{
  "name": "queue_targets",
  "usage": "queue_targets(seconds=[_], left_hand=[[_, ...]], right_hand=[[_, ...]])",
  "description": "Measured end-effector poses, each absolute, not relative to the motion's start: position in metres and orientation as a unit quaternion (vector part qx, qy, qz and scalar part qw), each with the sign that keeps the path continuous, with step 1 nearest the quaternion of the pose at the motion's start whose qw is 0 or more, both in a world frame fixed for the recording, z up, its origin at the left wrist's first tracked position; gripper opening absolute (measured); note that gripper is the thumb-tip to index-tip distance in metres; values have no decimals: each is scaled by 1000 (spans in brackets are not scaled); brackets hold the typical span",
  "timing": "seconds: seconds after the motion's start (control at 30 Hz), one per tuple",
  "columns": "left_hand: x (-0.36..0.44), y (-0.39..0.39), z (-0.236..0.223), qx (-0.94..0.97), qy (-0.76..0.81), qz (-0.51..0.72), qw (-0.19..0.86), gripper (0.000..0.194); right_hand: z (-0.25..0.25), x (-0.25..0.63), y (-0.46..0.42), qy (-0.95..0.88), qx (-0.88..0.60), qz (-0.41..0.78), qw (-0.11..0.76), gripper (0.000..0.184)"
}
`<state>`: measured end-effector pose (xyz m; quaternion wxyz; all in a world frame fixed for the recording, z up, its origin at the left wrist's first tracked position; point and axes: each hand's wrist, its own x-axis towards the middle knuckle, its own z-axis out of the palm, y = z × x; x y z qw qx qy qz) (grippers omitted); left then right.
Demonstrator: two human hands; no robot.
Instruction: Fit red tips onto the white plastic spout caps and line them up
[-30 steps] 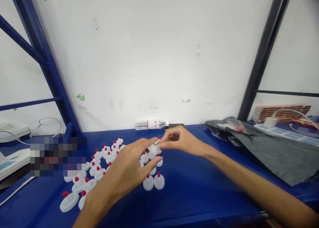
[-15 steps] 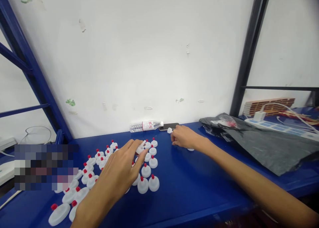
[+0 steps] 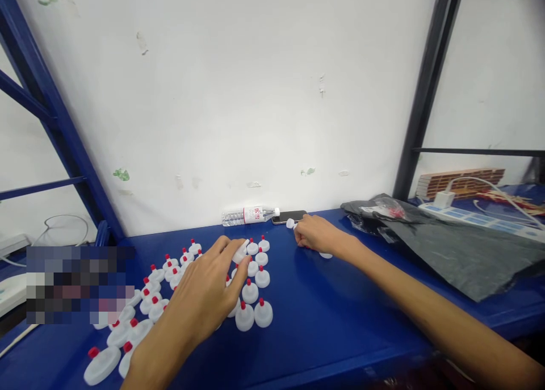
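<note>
My left hand (image 3: 208,285) is closed round a white plastic nozzle cap (image 3: 240,252), its bare spout pointing up and without a red tip. It hovers over several similar white caps with red tips (image 3: 263,313) standing on the blue table. Farther right, my right hand (image 3: 315,233) is low over the table with its fingers curled together; what they hold, if anything, is hidden. A small white piece (image 3: 290,223) shows just left of its fingertips. Another white piece (image 3: 326,255) lies partly hidden below the right wrist.
A clear plastic bottle (image 3: 251,215) lies along the wall beside a dark phone (image 3: 283,216). A grey plastic bag (image 3: 451,254) covers the right side, near a white power strip (image 3: 477,219). Blue metal framing (image 3: 63,117) rises at left.
My right hand has shifted very slightly to the right, away from the small white piece. The cap in my left hand has tilted a little.
</note>
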<state>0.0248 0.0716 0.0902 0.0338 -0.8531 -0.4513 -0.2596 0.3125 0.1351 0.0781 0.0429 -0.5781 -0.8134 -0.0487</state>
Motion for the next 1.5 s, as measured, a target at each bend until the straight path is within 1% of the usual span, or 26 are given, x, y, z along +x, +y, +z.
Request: queue_targets(seconds=[0.1, 0.23, 0.3, 0.37, 0.43, 0.5, 0.6, 0.8, 0.9, 0.97, 1.07, 1.13, 1.23, 1.3, 1.4, 1.5], left_hand=[[25, 73, 90, -853, -455, -253, 40, 42], [25, 74, 89, -854, -457, -247, 39, 42], [24, 74, 88, -856, -452, -248, 40, 42], [23, 76, 87, -857, -448, -249, 45, 44], [23, 77, 86, -857, -448, -250, 50, 48], [22, 78, 85, -855, -449, -251, 57, 50], [22, 78, 84, -855, -450, -248, 63, 53], [21, 79, 82, -860, -458, -217, 53, 58], [22, 80, 81, -862, -456, -213, 47, 60], [22, 80, 81, -866, -446, -221, 49, 66], [23, 77, 83, -861, -431, -263, 59, 69], [23, 75, 86, -850, -438, -287, 64, 62], [24, 74, 89, -841, -445, -299, 66, 50], [24, 74, 90, -842, -442, -302, 67, 48], [24, 75, 90, -843, -439, -303, 66, 45], [24, 74, 90, -843, -439, -303, 63, 44]], right_hand=[[75, 311, 136, -819, -569, -31, 69, 20], [81, 303, 132, -827, -543, 5, 144, 16], [87, 294, 126, -827, -509, 77, 226, 20], [92, 283, 117, -808, -452, 185, 329, 27], [94, 270, 109, -774, -396, 273, 412, 28], [91, 257, 102, -746, -366, 319, 456, 24], [80, 240, 95, -708, -340, 371, 495, 23], [60, 226, 94, -681, -294, 434, 511, 25], [61, 225, 93, -665, -291, 443, 527, 25], [67, 227, 92, -672, -304, 431, 519, 23], [78, 240, 95, -716, -349, 367, 480, 22], [81, 252, 101, -757, -391, 285, 439, 20], [73, 267, 114, -805, -451, 179, 342, 14], [64, 270, 120, -820, -463, 167, 292, 14], [58, 268, 122, -834, -451, 176, 266, 13], [69, 268, 119, -837, -456, 165, 253, 28]])
